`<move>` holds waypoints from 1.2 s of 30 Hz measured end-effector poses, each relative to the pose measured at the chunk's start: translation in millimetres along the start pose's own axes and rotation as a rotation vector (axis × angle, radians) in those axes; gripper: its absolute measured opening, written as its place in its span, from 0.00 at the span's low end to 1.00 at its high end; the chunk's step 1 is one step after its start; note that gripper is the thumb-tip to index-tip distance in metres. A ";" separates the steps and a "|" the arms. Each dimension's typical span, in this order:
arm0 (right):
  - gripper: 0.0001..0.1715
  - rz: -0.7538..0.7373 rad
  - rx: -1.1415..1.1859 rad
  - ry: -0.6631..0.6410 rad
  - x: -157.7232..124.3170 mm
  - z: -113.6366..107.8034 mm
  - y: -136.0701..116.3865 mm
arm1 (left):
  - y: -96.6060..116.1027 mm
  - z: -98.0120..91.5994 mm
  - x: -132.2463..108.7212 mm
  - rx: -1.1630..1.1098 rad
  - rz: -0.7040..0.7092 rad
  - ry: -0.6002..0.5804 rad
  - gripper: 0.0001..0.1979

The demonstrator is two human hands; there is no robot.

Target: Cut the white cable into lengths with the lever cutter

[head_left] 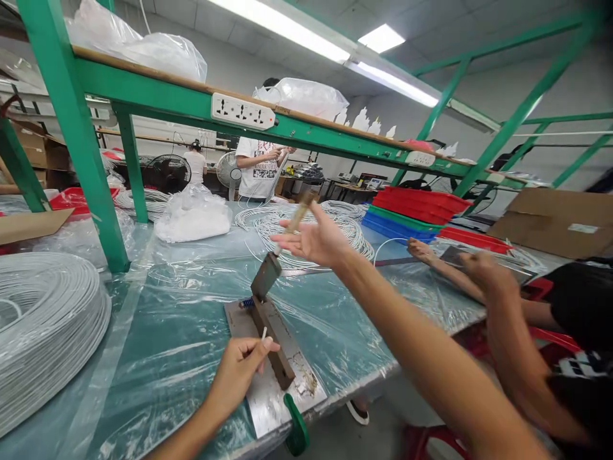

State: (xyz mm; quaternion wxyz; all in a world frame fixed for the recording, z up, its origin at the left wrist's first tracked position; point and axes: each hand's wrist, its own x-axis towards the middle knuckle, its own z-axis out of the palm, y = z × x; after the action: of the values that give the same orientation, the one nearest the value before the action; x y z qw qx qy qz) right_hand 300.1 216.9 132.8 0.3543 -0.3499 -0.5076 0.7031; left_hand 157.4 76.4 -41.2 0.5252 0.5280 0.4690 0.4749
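My left hand (244,364) pinches a short white cable (264,333) between thumb and fingers, beside the dark metal bar of a hand-lever cutter (275,345). The cutter is fixed to a metal plate (287,386); its hinged block (266,276) is tilted up, with a blue spring near the hinge. A brownish lever handle (301,214) rises from the block. Against this handle rests my right hand (320,239), palm turned up and fingers stretched out rather than wrapped around it. A green clamp (295,425) grips the plate at the table edge.
A large coil of white cable (52,332) lies at left. More loose coils (311,233) lie behind the cutter, near stacked red, green and blue trays (407,214). A co-worker's hands (488,275) are at right. Green shelf posts (89,140) stand at left.
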 end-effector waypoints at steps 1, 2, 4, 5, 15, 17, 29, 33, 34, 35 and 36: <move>0.41 -0.024 0.005 -0.011 19.8 0.7 -0.8 | 0.2 1.3 -2.0 -0.015 -0.030 -0.011 0.35; 0.41 -0.043 0.007 -0.010 38.8 1.9 -0.4 | 0.5 2.0 -3.9 -0.029 -0.059 -0.017 0.36; 0.40 -0.064 -0.008 0.023 73.4 5.4 3.5 | 1.2 1.8 -7.3 -0.057 -0.091 -0.020 0.38; 0.39 -0.068 -0.022 0.047 88.4 7.4 6.5 | 1.5 1.0 -8.8 -0.071 -0.098 -0.017 0.38; 0.35 -0.129 -0.134 0.172 158.4 18.9 40.5 | 7.0 -10.3 -18.6 -0.207 -0.059 0.061 0.31; 0.30 -0.191 -0.168 0.180 154.6 22.3 43.6 | 15.5 -13.6 -20.4 -0.234 -0.034 0.105 0.29; 0.22 0.046 -0.467 -0.870 -52.3 64.6 133.6 | 94.7 -22.9 -26.2 -0.624 0.423 0.535 0.21; 0.31 0.026 -0.345 -0.832 -85.1 77.3 165.7 | 105.7 -7.2 -28.3 -0.529 0.431 0.451 0.21; 0.32 0.011 -0.281 -0.772 -88.0 76.0 166.4 | 106.8 -6.4 -30.5 -0.422 0.399 0.376 0.19; 0.33 -0.018 -0.218 -0.691 -89.8 71.9 163.6 | 107.3 -7.3 -33.6 -0.283 0.357 0.280 0.17; 0.32 -0.074 -0.166 -0.593 -91.2 64.8 157.5 | 107.4 -9.9 -37.5 -0.118 0.307 0.173 0.18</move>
State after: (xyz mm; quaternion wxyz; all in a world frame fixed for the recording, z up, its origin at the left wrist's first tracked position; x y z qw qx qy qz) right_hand 268.4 72.1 8.9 0.1863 -0.1385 -0.6570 0.7173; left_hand 143.0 39.3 65.8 0.4343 0.5186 0.3977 0.6199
